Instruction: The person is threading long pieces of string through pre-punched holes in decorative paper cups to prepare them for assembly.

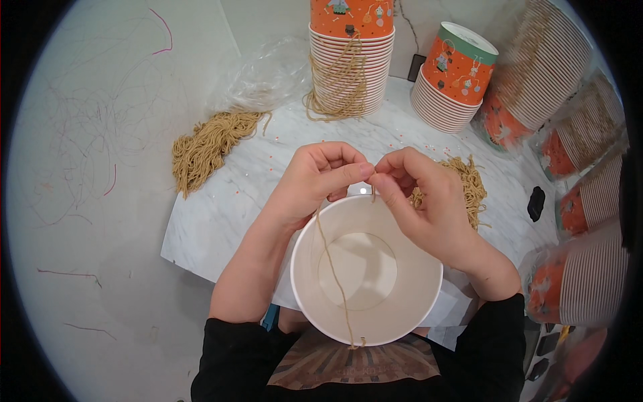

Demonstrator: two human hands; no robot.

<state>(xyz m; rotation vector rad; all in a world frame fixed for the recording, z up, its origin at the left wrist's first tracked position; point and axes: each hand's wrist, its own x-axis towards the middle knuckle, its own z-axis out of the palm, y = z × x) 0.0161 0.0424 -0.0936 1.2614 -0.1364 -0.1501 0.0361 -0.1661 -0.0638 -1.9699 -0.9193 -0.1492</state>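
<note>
A white paper bucket (pixel 305 268) sits mouth-up close to my body. Tan string (pixel 330 258) passes through a hole in its near rim, where it looks knotted, and crosses over the mouth to the far side. Above the far rim, my left hand (pixel 328 175) pinches the string between thumb and forefinger. My right hand (pixel 418 197) pinches it too, its fingertips touching those of the left. A short piece of string hangs below the fingertips at the far rim. The fingers partly hide the end of the string.
Stacked orange-patterned buckets (pixel 351 74) with string draped over them stand at the back. Another stack (pixel 447 77) is right of it, and wrapped stacks (pixel 589 268) line the right side. Bundles of tan string (pixel 207 147) lie left and right on the marbled table (pixel 221 231).
</note>
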